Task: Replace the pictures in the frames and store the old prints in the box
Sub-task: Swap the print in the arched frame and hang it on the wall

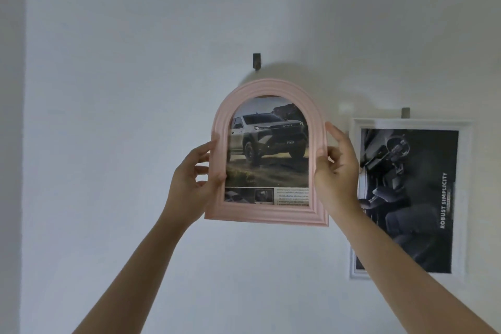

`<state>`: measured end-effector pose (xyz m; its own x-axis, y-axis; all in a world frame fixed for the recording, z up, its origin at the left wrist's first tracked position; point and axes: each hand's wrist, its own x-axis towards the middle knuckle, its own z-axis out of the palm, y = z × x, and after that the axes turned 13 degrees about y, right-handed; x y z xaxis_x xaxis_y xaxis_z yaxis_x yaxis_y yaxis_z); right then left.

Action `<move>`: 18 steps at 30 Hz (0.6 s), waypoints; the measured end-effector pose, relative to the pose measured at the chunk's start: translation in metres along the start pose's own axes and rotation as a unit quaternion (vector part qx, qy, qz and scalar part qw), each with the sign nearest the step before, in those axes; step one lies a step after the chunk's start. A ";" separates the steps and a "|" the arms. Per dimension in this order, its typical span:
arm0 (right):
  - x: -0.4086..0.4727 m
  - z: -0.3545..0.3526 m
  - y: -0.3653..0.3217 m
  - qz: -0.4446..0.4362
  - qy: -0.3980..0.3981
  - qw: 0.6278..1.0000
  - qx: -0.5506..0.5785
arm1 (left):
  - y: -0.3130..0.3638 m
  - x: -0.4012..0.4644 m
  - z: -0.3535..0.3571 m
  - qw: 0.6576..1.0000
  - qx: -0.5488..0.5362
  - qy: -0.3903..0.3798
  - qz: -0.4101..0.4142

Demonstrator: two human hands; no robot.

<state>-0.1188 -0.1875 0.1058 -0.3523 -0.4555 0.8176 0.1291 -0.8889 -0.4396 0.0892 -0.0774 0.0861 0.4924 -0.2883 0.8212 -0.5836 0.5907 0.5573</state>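
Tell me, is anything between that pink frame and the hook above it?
Nothing visible. Both hands, left hand and right hand, hold the pink frame by its sides, below the hook. Only bare wall shows between the arch and the hook. The white frame hangs off to the right.

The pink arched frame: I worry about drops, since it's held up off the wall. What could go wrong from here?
1. The pink arched frame is held only at its side edges by the left hand and right hand; a slip could drop it.
2. The wall hook sits above its top; it may miss the hook.
3. Swinging right could bump the white frame.
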 end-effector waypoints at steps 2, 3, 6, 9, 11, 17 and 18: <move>-0.004 0.030 0.006 -0.013 -0.008 1.000 0.000 | -0.018 0.019 -0.014 1.000 -0.010 0.004 0.002; -0.005 0.042 0.007 -0.015 -0.008 1.000 0.003 | -0.025 0.028 -0.018 1.000 -0.011 0.005 0.006; 0.005 0.059 0.009 -0.020 -0.006 1.000 0.013 | -0.033 0.047 -0.018 1.000 -0.013 0.010 0.017; 0.016 0.071 0.013 -0.028 -0.005 1.000 0.009 | -0.038 0.062 -0.015 0.999 -0.022 0.012 0.020; 0.019 0.077 0.018 -0.027 -0.007 1.000 0.006 | -0.043 0.066 -0.012 0.999 -0.026 0.013 0.020; 0.012 0.078 0.034 -0.015 0.000 1.000 -0.010 | -0.061 0.062 -0.008 0.999 -0.024 0.018 0.028; 0.012 0.079 0.035 -0.016 0.007 1.000 -0.012 | -0.063 0.061 -0.007 0.999 -0.023 0.022 0.031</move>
<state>-0.0458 -0.2279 0.1296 -0.3680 -0.4261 0.8265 0.0948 -0.9014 -0.4225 0.1605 -0.1275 0.1006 0.4853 -0.2169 0.8470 -0.5837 0.6409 0.4986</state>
